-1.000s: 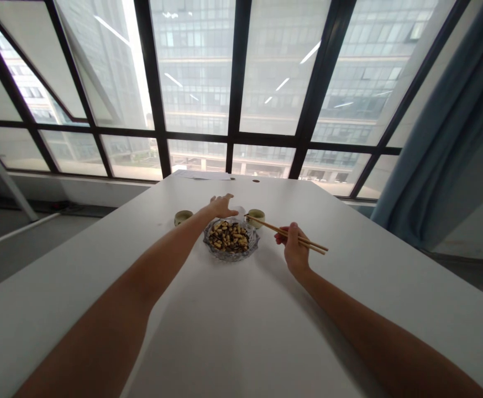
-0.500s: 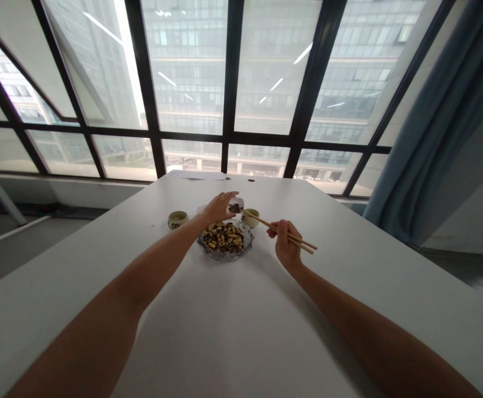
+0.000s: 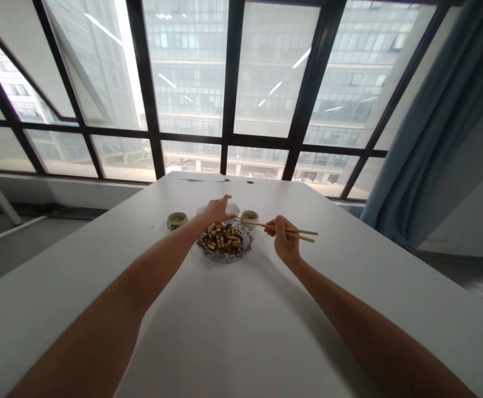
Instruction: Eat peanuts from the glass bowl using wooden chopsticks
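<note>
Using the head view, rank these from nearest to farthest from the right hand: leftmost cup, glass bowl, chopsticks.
1. Chopsticks: held in the right hand.
2. Glass bowl: left of that hand.
3. Leftmost cup: farther left, past the bowl.

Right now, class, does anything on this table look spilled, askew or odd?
One small thing: a faint speck on the white table, left of the left cup, interrupts a plain patch; it is too small to identify. Otherwise nothing stands out: the glass bowl sits upright.
</note>
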A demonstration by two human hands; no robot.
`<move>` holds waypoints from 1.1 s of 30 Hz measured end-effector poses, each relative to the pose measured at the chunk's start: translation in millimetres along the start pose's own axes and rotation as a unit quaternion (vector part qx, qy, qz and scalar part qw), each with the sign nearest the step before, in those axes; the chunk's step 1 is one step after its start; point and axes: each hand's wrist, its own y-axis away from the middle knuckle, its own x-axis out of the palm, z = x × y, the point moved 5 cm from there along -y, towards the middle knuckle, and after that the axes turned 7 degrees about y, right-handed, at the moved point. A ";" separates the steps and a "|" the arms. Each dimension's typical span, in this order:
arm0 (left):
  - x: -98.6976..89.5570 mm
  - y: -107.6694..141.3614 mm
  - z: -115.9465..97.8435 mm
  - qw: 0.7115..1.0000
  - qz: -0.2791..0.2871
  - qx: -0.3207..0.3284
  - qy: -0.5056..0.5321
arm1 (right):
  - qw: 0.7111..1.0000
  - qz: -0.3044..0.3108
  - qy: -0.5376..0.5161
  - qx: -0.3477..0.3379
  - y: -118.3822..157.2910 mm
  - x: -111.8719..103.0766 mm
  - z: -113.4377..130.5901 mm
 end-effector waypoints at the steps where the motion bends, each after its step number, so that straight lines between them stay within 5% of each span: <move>1: 1.6 -1.2 3.2 0.999 0.016 -0.027 -0.010 | 1.000 0.008 0.002 0.007 -1.8 -1.0 3.7; 9: 6.2 0.5 17.3 0.994 0.057 -0.093 0.005 | 0.977 0.158 0.118 -0.082 -6.6 1.1 31.1; 18: -30.7 54.6 59.6 0.995 -0.087 -0.025 -0.051 | 0.929 0.273 0.193 -0.160 -2.8 11.5 43.3; 25: -45.7 109.4 100.6 0.976 -0.205 -0.059 -0.051 | 0.918 0.297 0.198 -0.176 -4.1 10.5 46.7; 33: -28.0 130.2 128.3 0.954 -0.247 -0.164 0.046 | 0.926 0.266 0.217 -0.159 -12.0 1.9 49.2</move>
